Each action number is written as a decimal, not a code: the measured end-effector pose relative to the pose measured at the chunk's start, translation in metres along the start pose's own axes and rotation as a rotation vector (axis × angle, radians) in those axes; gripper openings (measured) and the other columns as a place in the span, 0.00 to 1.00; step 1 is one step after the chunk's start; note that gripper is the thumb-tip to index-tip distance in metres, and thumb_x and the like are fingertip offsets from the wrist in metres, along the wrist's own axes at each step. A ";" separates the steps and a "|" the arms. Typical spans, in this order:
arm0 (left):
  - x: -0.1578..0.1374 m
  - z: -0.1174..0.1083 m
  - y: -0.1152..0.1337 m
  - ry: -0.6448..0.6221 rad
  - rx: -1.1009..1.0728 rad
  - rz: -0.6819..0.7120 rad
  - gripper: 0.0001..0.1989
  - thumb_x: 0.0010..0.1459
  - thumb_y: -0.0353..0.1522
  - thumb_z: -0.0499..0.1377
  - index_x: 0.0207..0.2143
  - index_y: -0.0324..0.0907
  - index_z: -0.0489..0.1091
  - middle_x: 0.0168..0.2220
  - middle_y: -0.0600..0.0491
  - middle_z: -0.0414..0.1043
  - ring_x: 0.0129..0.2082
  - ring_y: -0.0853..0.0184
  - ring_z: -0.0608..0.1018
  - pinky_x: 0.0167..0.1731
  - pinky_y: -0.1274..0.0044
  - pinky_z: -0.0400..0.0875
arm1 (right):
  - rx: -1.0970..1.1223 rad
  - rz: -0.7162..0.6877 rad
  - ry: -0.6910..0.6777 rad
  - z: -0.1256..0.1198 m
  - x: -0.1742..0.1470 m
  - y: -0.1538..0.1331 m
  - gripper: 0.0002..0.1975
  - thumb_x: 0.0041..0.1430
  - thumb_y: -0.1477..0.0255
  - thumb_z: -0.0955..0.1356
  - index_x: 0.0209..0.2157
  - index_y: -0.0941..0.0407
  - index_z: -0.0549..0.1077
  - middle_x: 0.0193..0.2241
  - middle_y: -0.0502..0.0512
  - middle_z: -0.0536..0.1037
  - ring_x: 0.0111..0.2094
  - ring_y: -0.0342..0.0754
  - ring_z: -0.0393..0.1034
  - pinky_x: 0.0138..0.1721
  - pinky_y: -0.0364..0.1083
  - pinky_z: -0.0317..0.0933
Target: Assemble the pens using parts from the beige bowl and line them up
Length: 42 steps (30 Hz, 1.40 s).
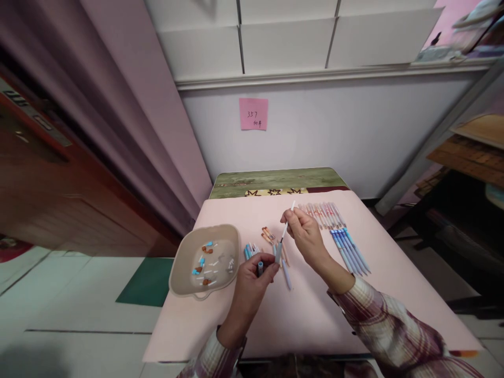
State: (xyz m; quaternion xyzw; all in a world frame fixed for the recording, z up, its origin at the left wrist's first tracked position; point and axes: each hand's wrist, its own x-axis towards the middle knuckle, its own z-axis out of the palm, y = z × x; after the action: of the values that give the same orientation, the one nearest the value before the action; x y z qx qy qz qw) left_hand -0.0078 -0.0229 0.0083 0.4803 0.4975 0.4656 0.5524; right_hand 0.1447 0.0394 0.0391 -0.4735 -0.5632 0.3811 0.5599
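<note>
My left hand [254, 278] holds a grey-blue pen barrel [278, 253] upright between thumb and fingers. A short dark-and-blue tube [260, 269] is also tucked in that hand. My right hand [309, 233] pinches a thin white pen refill [289, 216], its dark lower end at the barrel's top opening. Whether the end is inside the barrel, I cannot tell. Just beyond my left hand lie blue-and-white pen parts [251, 250] and short brown-orange pen parts [268, 234]. Loose lavender barrels [287, 277] lie below my hands, partly hidden.
A beige basin [177, 273] at the left holds small blue, brown and white pieces. On the right, a row of pink-patterned pens [325, 214] lies above several blue pens [348, 252]. All rest on a pink-covered table [394, 299] against the wall.
</note>
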 end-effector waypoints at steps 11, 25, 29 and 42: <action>0.001 -0.001 0.000 0.007 0.017 0.032 0.08 0.49 0.36 0.66 0.29 0.41 0.74 0.24 0.56 0.69 0.22 0.71 0.67 0.24 0.79 0.62 | -0.047 0.063 -0.209 -0.013 -0.020 0.003 0.21 0.62 0.55 0.63 0.46 0.55 0.75 0.33 0.54 0.77 0.32 0.46 0.69 0.34 0.44 0.62; 0.005 -0.001 -0.007 -0.036 -0.324 -0.058 0.09 0.55 0.35 0.57 0.37 0.41 0.70 0.39 0.48 0.74 0.31 0.68 0.72 0.31 0.75 0.64 | 0.336 0.254 -0.123 -0.005 -0.056 0.031 0.14 0.54 0.60 0.72 0.34 0.55 0.71 0.29 0.53 0.77 0.30 0.47 0.71 0.34 0.45 0.64; 0.009 -0.003 -0.013 -0.032 -0.460 -0.082 0.06 0.52 0.32 0.55 0.33 0.40 0.69 0.35 0.48 0.73 0.31 0.67 0.72 0.33 0.74 0.64 | -0.005 0.113 -0.214 -0.023 -0.054 0.029 0.09 0.55 0.64 0.71 0.33 0.55 0.74 0.28 0.52 0.77 0.31 0.47 0.72 0.35 0.45 0.64; 0.013 -0.008 -0.014 -0.099 -0.149 -0.067 0.08 0.54 0.31 0.56 0.37 0.40 0.70 0.36 0.49 0.72 0.32 0.68 0.71 0.34 0.76 0.64 | -0.452 -0.106 -0.264 -0.040 -0.047 0.017 0.06 0.57 0.69 0.69 0.36 0.52 0.78 0.32 0.52 0.81 0.29 0.46 0.73 0.33 0.43 0.65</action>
State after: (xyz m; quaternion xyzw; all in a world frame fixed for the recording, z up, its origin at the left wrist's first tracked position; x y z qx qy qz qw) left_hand -0.0146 -0.0114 -0.0077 0.4433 0.4492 0.4586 0.6256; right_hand 0.1832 -0.0056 0.0131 -0.5025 -0.7263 0.2741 0.3806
